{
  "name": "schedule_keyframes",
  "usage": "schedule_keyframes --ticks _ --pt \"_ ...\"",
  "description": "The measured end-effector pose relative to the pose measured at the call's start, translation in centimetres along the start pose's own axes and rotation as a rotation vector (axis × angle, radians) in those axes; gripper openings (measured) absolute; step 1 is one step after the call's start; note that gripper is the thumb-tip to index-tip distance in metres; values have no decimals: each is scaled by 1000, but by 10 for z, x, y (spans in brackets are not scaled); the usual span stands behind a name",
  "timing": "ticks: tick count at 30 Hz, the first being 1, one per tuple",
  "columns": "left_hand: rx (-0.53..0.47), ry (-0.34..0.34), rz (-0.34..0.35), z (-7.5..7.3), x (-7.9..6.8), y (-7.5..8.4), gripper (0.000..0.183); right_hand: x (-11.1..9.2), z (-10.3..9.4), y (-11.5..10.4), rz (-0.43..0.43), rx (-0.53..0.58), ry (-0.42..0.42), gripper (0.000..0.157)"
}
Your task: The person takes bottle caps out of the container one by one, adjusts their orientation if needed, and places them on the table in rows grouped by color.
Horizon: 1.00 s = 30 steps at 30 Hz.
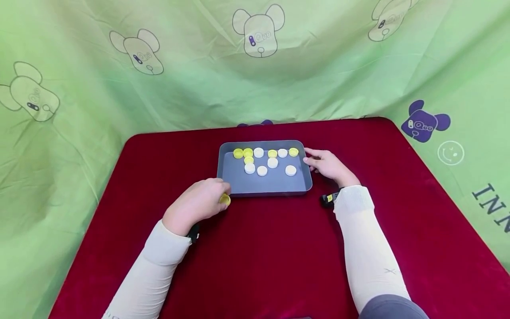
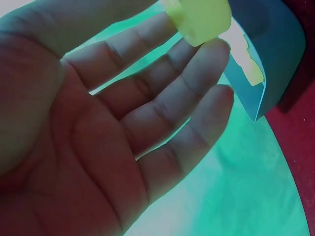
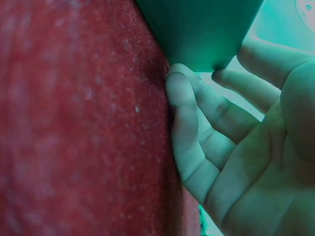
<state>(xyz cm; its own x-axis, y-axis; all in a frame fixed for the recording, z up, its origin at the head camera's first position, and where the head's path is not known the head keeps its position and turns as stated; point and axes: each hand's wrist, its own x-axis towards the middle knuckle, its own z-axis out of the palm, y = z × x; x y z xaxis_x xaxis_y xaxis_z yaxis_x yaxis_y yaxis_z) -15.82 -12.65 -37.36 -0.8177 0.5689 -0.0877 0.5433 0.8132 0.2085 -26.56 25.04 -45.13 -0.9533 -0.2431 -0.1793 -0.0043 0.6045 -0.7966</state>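
Head view shows us a yellow cap (image 1: 225, 199) at the fingertips of our left hand (image 1: 201, 201), just outside the near left corner of a gray tray (image 1: 271, 193). Our left hand is clamped on this cap; in the left wrist view the cap sits against the fingertips near the top edge, where the thumb runs out of the frame, and the lower fingers spread apart from one another. We have the right hand (image 1: 328, 165) at the tray's right wall, clamped on it: in the right wrist view the thumb tip goes out of sight past the edge and the index fingertip touches the corner of the wall.

Inside the tray we count five yellow caps (image 1: 238, 153) and six white caps (image 1: 272, 163), mostly gathered toward the far side. Three of the yellow ones and one white cluster at the left, while another white one lies apart toward the right.

Under the tray we see a dark red cloth (image 1: 263, 248) over the table. White sleeves (image 1: 370, 248) cover our forearms, with a small black device (image 1: 328, 200) by the right wrist. Beyond the table hangs a green backdrop (image 1: 191, 84) printed with cartoon animal heads; at the right are a purple head (image 1: 422, 126) and a smiley face (image 1: 450, 153).
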Motion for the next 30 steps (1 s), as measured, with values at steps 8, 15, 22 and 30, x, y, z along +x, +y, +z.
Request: schedule_keyframes --ticks 8,15,22,30 --pt "-17 -52 -8 5 0 -1 12 0 2 -1 7 9 -12 57" --pt "-16 -64 -16 9 4 2 23 4 0 2 5 8 -3 57" --pt "-1 -107 -50 16 7 4 25 3 1 3 1 9 -3 57" --pt "11 -123 -50 19 7 6 26 5 1 0 -43 -14 -1 57"
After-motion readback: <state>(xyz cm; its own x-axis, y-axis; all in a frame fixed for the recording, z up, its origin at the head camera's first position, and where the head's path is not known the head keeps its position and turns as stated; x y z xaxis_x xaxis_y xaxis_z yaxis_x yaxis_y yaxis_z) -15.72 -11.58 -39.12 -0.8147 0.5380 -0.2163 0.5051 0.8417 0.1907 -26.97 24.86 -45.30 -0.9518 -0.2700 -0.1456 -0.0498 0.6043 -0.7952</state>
